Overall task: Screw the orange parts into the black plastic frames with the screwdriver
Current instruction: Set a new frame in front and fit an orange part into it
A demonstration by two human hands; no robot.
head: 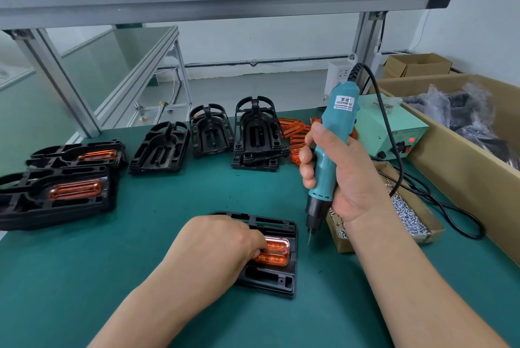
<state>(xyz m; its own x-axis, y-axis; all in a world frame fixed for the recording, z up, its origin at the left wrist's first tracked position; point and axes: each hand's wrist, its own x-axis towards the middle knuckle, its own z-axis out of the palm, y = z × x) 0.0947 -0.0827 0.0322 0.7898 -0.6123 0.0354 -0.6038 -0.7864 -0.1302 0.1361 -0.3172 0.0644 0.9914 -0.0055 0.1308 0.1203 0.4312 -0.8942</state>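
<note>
A black plastic frame [277, 280] lies flat on the green mat in front of me, with an orange part [277, 253] seated in it. My left hand [216, 246] rests on the frame, its fingertips pressing the orange part's left end. My right hand [337, 176] grips a teal electric screwdriver [329, 150] upright, its bit hanging just right of the frame and above the mat. Loose orange parts [295, 133] lie at the back behind the screwdriver.
Two frames with orange parts [64, 192] are stacked at the left. Several empty black frames [253, 133] stand at the back. A small cardboard box of screws [413, 218] sits at the right, beside a green power unit [394, 128] and a large carton [464, 161].
</note>
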